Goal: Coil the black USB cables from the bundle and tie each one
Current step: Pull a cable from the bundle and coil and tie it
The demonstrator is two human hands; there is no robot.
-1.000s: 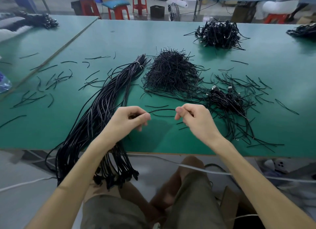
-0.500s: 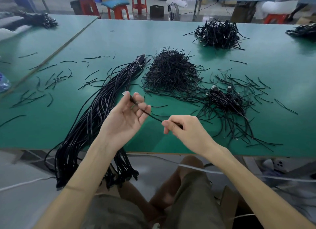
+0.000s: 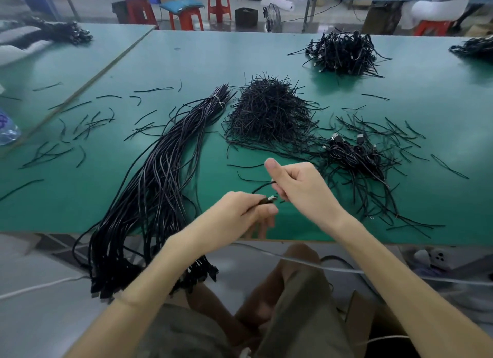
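Black USB cable pinched in left hand fingers; right hand grips it, thumb raised.

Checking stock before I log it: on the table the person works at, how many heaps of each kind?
Uncoiled cable bundle: 1
Tie heap: 1
Coiled-cable piles: 3 (near, far, far right edge)
Total: 5

You've got a silver-tipped black USB cable at six; black cable bundle at nine, white band; matte green tabletop; red plastic stools at twelve.
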